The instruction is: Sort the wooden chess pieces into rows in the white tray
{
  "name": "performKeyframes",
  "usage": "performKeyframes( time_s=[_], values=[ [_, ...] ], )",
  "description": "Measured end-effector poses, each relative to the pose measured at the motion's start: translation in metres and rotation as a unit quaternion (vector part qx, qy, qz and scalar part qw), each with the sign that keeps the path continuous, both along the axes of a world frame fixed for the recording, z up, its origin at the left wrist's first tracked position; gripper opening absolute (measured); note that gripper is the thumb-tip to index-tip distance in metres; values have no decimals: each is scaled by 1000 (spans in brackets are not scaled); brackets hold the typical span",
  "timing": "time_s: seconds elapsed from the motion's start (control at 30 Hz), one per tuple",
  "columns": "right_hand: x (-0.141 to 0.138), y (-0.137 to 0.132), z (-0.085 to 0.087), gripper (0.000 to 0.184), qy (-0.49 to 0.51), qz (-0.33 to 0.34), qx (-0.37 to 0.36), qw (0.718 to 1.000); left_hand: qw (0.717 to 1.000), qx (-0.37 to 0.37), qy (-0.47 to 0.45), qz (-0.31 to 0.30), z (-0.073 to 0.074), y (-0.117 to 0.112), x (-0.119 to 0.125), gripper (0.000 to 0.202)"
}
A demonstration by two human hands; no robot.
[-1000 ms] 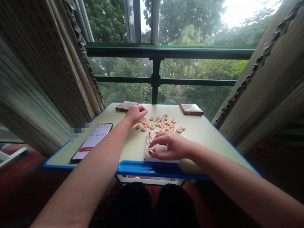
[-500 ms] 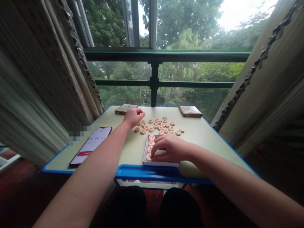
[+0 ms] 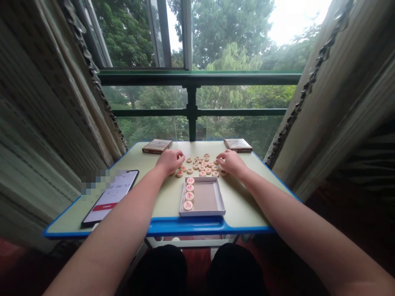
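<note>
Going by a clock laid on the table [image 3: 253, 197], 12 towards the window. Closest in is a shallow white box [image 3: 210, 197], with four round pieces [image 3: 189, 196] in a column down its 9 o'clock wall, red characters up. That column runs 12 to 6, and the bare floor is on its 3 o'clock side. A phone [image 3: 112, 195] lies out at the box's 9 o'clock, partly behind the left forearm.

Just past the box, touching or nearly so, there's a loose spread of similar discs [image 3: 203, 173], and the hands sit at either end of it. Right hand [image 3: 233, 163] is at the 3 o'clock end, fingers bent down over an edge piece [image 3: 216, 161]. Looks like contact, but I honestly can't tell if it's pinched. Left hand [image 3: 168, 162] is at the 9 o'clock end, fingers curled with the tips close together; can't tell if there's anything in them.

What matters here imo: the box's bare floor is around 7 o'clock from the right fingertips and 5 from the left, with the right hand slightly nearer. Discs are round, so no long axis to line up.

Furthest back, two flat cases, one at 11 [image 3: 157, 146] and one at 1 [image 3: 238, 145].
</note>
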State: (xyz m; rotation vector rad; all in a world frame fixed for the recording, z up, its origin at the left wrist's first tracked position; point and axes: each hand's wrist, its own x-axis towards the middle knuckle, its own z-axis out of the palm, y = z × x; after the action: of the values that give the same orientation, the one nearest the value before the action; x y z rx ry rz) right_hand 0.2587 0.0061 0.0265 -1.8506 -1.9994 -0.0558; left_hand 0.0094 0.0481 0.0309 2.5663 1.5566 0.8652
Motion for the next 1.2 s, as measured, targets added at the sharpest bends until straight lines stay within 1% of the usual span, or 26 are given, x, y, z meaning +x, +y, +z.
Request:
performKeyframes(
  time_s=[0.1, 0.2, 0.3, 0.43, 0.53, 0.6, 0.67, 0.7, 0.77, 0.8, 0.83, 0.9, 0.93, 1.0, 1.1, 1.2],
  values=[
    [2, 3, -2, 26, 5, 2, -29, 1000, 1000, -5, 3, -5, 0, -2, 1, 28],
    [3, 5, -4, 28, 13, -7, -16, 1000, 1000, -10, 5, -12, -1, -4, 2, 28],
    [4, 7, -5, 28, 14, 4, -14, 1000, 1000, -15, 6, -14, -1, -5, 3, 29],
    [5, 8, -5, 23, 42, 15, -24, 999, 1000, -15, 5, -21, -3, -4, 4, 28],
    [3, 6, -5, 19, 77, 5, -10, 997, 999, -21, 8, -31, -3, -3, 5, 28],
    [-1, 3, -3, 17, 91, 15, 7, 996, 999, -27, 10, -35, -3, -3, 6, 28],
    [-8, -5, 2, 16, 95, 53, 30, 994, 999, -27, 10, -35, -2, -4, 6, 29],
    [-14, -10, 4, 16, 96, 84, 41, 991, 999, -26, 11, -34, -2, -4, 6, 29],
    [-25, -22, 11, 19, 98, 162, 53, 981, 999, -23, 12, -32, -2, -5, 6, 29],
    [-31, -28, 14, 24, 98, 206, 55, 972, 999, -22, 14, -32, -2, -6, 6, 28],
    [-36, -34, 17, 26, 94, 252, 51, 962, 999, -20, 16, -33, -2, -6, 6, 28],
    [-45, -44, 21, 16, 71, 342, 21, 937, 999, -18, 20, -34, -2, -5, 6, 28],
    [-47, -48, 23, 13, 58, 368, 4, 928, 999, -18, 21, -34, -3, -4, 6, 28],
    [-49, -52, 24, 12, 36, 390, -29, 920, 999, -18, 21, -34, -4, -3, 6, 29],
    [-48, -52, 23, 17, 21, 377, -53, 925, 999, -19, 16, -32, -5, -1, 6, 30],
    [-48, -50, 20, 18, 10, 360, -57, 931, 999, -23, 8, -26, -4, -2, 5, 28]
  ],
)
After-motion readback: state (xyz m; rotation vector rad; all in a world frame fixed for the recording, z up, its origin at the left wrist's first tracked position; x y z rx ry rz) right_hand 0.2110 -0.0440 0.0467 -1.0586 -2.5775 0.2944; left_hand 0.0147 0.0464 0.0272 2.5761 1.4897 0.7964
